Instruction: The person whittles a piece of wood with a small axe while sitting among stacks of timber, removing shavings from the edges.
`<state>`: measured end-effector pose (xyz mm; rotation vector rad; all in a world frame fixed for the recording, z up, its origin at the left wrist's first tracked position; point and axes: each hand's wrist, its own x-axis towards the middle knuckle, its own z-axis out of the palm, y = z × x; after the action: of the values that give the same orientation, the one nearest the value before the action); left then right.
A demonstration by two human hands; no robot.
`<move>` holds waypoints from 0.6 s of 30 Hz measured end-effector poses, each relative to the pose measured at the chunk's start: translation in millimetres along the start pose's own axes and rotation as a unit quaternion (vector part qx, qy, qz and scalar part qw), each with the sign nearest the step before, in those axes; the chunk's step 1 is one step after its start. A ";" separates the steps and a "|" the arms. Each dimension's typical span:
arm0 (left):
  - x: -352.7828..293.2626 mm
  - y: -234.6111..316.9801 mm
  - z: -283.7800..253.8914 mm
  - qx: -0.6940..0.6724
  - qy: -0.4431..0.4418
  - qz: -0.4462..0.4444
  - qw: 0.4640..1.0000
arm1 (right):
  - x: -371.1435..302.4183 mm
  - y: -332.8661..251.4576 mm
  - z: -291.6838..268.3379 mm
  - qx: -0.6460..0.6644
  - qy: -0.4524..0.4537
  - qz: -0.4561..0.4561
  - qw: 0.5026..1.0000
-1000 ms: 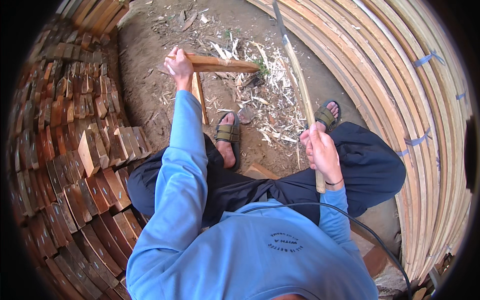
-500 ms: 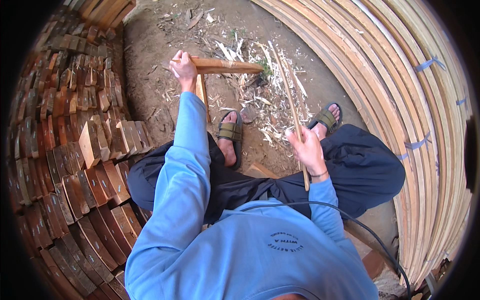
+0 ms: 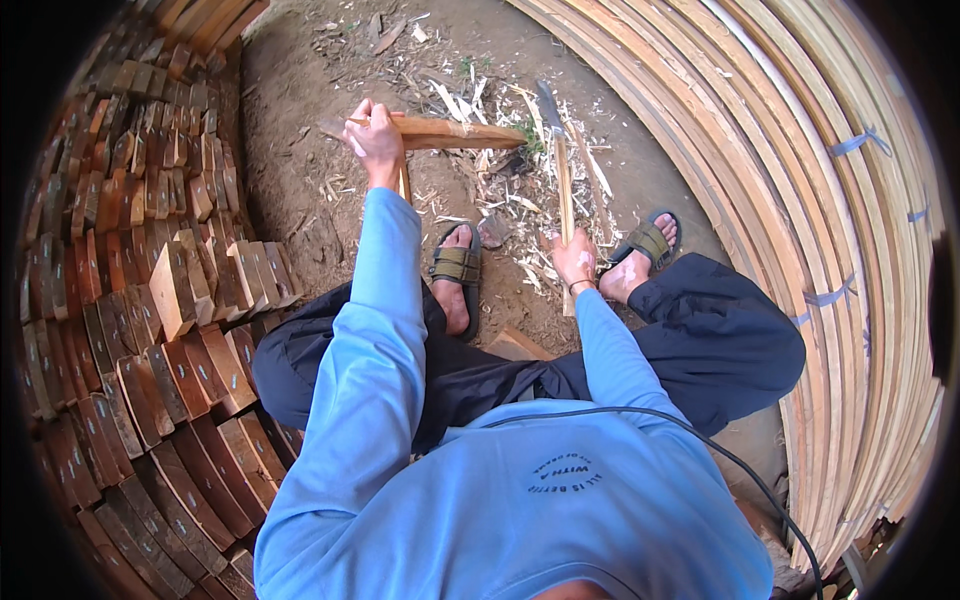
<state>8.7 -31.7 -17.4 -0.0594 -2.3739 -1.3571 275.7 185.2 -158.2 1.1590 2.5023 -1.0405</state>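
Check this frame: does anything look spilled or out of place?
Pale shavings litter the dirt around the wooden-handled blade in the right hand, looking untidy. At picture left, some pale blocks jut unevenly from the stacked wood.

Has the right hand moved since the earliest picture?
Yes. Judged against the long boards on the right, the right hand has moved left and forward, away from them and closer in among the shavings.

Dark lettering [image 3: 565, 472] is running across the blue shirt [image 3: 430, 510] – curved lines arcing around a straight one, forming a rough ring. Small pale marks are dotting stacked plank ends [image 3: 205, 370] – too tiny for reading.
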 end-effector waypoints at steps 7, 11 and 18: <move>7.8 4.2 6.0 -0.061 -0.012 -0.003 0.998 | 10.8 1.3 -7.9 0.003 -0.031 -0.030 0.999; 13.4 -9.4 5.5 -0.100 -0.026 -0.009 0.995 | 15.6 14.7 7.0 -0.062 -0.049 -0.010 0.997; -3.3 -0.4 1.8 -0.128 -0.024 0.013 0.991 | 54.8 -63.9 22.9 -0.016 0.079 -0.273 0.959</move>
<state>11.0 -29.9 -19.7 -0.1965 -2.2133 -1.6578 189.5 173.8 -165.9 0.5600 3.0453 -1.0447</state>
